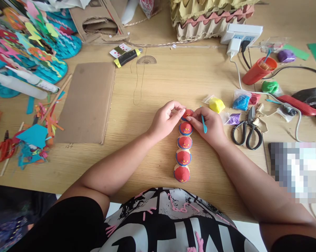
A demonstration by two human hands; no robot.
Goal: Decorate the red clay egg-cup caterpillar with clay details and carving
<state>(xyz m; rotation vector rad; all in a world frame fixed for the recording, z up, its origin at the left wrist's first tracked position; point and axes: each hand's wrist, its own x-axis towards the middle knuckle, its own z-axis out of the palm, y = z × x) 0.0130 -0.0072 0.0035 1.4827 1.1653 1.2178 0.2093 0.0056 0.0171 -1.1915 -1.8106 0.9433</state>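
A row of red clay caps with blue rims and small yellow faces [184, 142] runs from front to back on the wooden table. At its far end, my left hand [168, 119] touches the left side of the farthest red cap [188, 113], thumb and index finger close together. From the right, my right hand [209, 124] reaches the same cap with its fingertips and also holds a small blue clay tool [204, 124], which hangs down between its fingers. Whether anything tiny sits between the left fingertips is hidden.
Yellow clay [217, 104], blue clay [241, 101] and black scissors [247, 131] lie to the right, near a red cup [259, 70] and a power strip [241, 33]. Cardboard [85, 103] and paper scraps [33, 140] are at left. Egg trays [212, 21] stand behind.
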